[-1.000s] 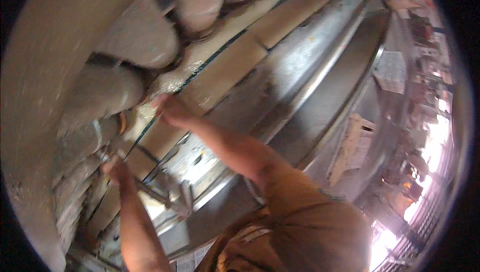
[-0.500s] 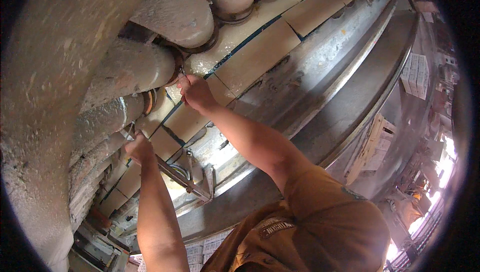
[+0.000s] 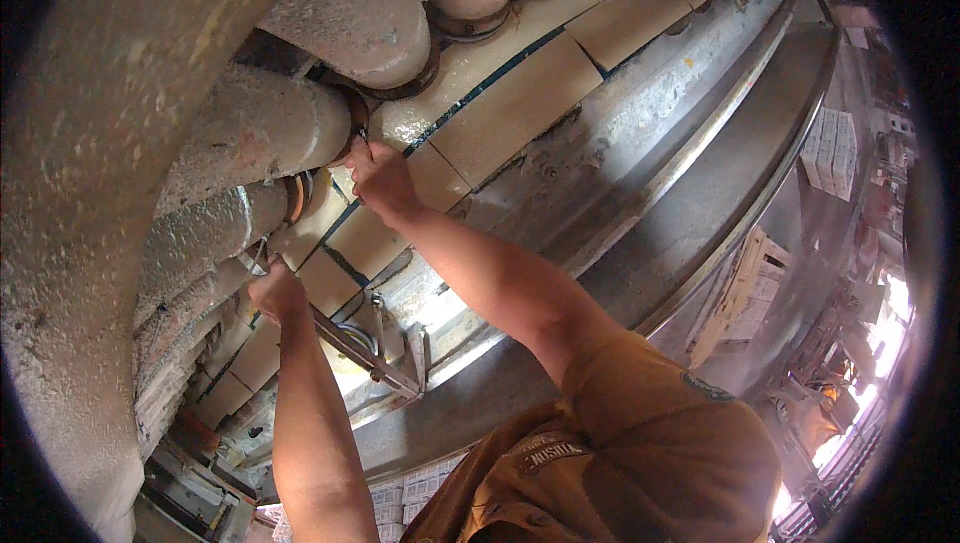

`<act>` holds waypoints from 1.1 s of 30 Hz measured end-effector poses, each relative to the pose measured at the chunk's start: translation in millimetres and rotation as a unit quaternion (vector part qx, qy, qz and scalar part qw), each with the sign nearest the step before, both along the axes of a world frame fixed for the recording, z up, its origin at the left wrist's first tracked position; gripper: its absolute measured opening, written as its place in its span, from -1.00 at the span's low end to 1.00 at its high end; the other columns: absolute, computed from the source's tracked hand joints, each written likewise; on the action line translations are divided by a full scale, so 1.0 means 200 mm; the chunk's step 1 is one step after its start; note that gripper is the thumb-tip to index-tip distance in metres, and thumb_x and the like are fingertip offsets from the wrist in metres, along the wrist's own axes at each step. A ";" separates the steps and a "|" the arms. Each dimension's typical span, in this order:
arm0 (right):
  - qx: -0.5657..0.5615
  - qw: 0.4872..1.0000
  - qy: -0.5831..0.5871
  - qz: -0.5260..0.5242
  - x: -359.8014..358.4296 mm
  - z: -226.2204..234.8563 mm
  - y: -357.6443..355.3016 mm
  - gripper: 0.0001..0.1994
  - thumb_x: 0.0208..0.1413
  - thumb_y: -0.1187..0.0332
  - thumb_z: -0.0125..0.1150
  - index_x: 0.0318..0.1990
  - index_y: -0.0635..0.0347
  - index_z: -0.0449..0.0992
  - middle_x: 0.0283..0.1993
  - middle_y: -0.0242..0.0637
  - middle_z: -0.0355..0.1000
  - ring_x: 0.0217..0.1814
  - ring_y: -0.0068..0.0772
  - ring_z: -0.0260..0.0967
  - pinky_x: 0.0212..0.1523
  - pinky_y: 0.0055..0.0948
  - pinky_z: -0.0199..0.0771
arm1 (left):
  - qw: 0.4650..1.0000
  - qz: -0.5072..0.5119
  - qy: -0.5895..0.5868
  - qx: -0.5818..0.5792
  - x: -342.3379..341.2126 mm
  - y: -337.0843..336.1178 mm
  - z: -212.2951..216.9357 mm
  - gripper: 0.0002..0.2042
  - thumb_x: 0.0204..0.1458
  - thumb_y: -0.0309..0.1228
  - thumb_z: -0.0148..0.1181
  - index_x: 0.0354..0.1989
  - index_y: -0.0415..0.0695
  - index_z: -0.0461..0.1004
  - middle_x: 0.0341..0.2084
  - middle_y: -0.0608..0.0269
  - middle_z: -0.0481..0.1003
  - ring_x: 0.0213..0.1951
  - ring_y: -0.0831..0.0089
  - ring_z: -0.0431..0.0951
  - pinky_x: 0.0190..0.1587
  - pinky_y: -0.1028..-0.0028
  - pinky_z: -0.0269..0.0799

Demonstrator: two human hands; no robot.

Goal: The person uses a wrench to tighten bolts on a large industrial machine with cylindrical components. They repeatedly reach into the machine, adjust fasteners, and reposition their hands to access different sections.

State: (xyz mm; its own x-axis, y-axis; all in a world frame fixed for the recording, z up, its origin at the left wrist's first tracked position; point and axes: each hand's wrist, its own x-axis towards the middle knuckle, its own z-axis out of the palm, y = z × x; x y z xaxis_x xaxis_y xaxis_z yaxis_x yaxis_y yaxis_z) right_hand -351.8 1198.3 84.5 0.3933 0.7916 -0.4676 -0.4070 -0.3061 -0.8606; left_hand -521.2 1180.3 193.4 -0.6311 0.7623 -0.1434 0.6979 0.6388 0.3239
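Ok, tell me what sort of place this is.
Most likely a factory, perhaps one for tiles: there are tan slabs laid in a line, grimy rounded machine parts ranged along them, and white boxes off to the right.

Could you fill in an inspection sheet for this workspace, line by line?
Surface: pale tan tiles in rows with dark gaps, shiny in places; a scuffed grey metal ledge runs alongside.
Job's things: a rounded grey cylinder by the right hand; a thin metal piece at the left hand.
Clutter: angled metal bar near the left forearm.
Hands: fingers curled on both; right ones at the cylinder's end, exact hold unclear; left grip also unclear.
Cables: a thin curved strand beside the bar; whether a cable, cannot tell.
Surroundings: printed cartons and a pale panel to the right; bright light beyond.
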 end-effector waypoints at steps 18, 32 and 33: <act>0.107 0.903 -0.269 0.319 0.41 0.09 0.09 -0.58 0.09 0.04 -0.02 -0.42 0.26 0.55 -0.52 -0.17 0.44 -0.44 -0.29 0.35 -0.32 -0.32 0.33 | 0.999 0.029 -0.040 0.002 -0.13 0.00 -0.11 -0.66 -0.13 -0.17 0.13 -0.40 -0.26 0.54 -0.47 -0.11 0.53 -0.34 -0.05 0.52 -0.25 0.14 0.34; 0.014 0.980 -0.131 0.151 0.21 0.06 0.00 -0.54 0.18 0.07 -0.10 -0.47 0.31 0.53 -0.51 -0.11 0.45 -0.44 -0.23 0.37 -0.29 -0.33 0.34 | 0.999 -0.032 0.032 -0.005 -0.05 0.00 -0.05 -0.66 -0.13 -0.21 0.13 -0.36 -0.30 0.51 -0.44 -0.10 0.54 -0.32 0.00 0.53 -0.25 0.16 0.35; 0.008 0.974 -0.126 0.186 0.25 0.07 0.02 -0.54 0.19 0.07 -0.11 -0.46 0.31 0.53 -0.51 -0.13 0.45 -0.44 -0.23 0.36 -0.29 -0.34 0.34 | 0.997 -0.063 0.048 -0.015 -0.18 -0.01 -0.15 -0.66 -0.13 -0.22 0.13 -0.36 -0.32 0.51 -0.45 -0.11 0.53 -0.33 0.00 0.53 -0.25 0.15 0.35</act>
